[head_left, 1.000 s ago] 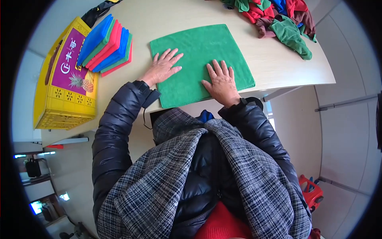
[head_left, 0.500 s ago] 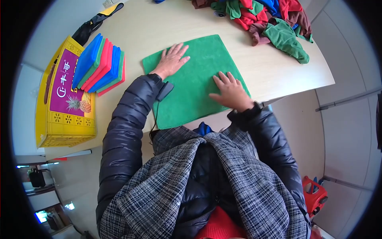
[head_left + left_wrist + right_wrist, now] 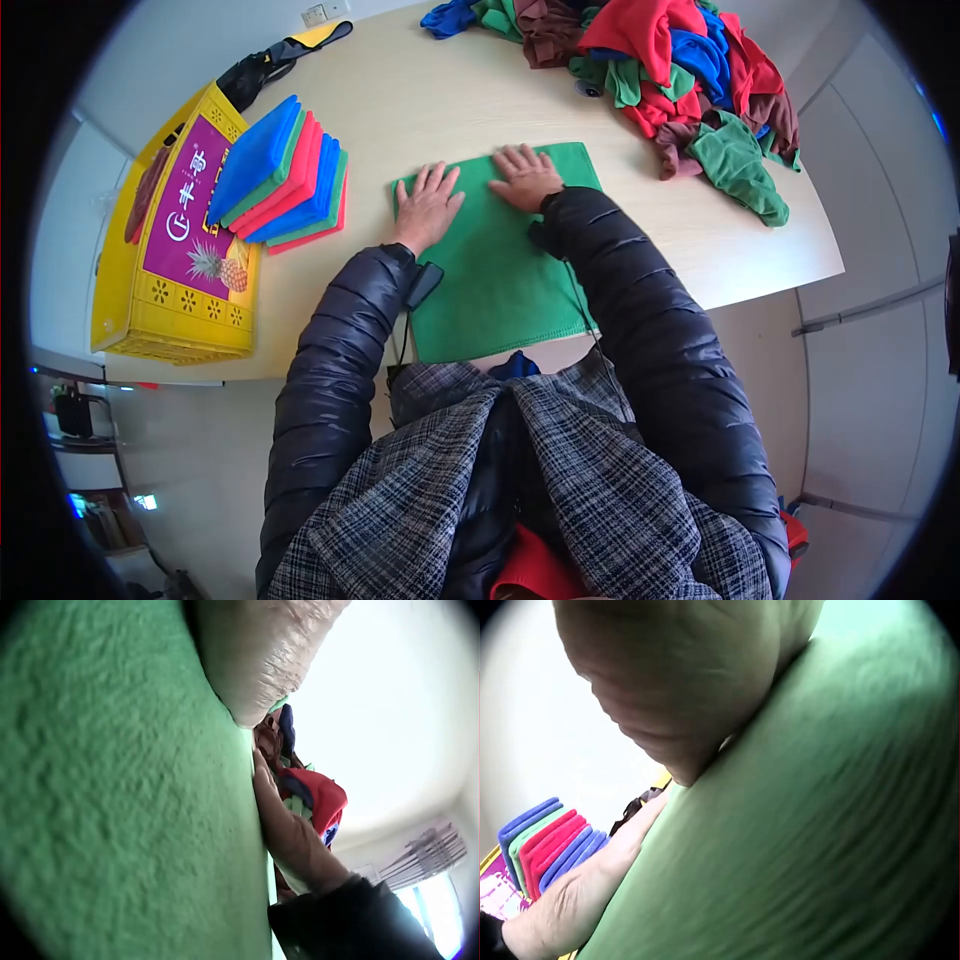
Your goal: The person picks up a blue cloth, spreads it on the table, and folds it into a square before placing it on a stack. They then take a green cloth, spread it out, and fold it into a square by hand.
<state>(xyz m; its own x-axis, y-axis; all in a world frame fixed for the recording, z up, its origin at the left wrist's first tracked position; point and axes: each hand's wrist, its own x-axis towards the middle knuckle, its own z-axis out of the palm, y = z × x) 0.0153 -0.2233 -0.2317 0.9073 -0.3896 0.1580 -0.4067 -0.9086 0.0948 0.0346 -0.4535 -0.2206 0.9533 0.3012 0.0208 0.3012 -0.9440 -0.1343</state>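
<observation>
Green cloth (image 3: 500,290): spread as a single flat sheet on the table (image 3: 440,110), directly in front of the person; no fold is seen in it, and its near corners are left uncovered by the hands.
Left hand (image 3: 427,208): laid palm down at the cloth's far left corner; the fingers are extended and slightly spread, and nothing is grasped.
Right hand (image 3: 525,178): laid across the cloth's far edge, to the right of the left hand and apart from it; the fingers are stretched out, and nothing is gripped.
Wrist views: green fabric is shown under both hands; whether it is pressed hard or only touched cannot be told.
Stack (image 3: 285,180): folded blue, green and red cloths are piled neatly, with a lean, to the left of the green cloth and beside the yellow crate (image 3: 190,220); whether the crate is touched by the stack cannot be told.
Heap (image 3: 700,75): red, blue, green and brown cloths are left crumpled at the far right of the table.
Done, as judged: several cloths are folded and stacked; the green one is laid out and appears to be nearly smoothed.
Left, as judged: the green cloth is not yet folded, and the whole heap is yet to be sorted through; its count is hidden by overlap.
</observation>
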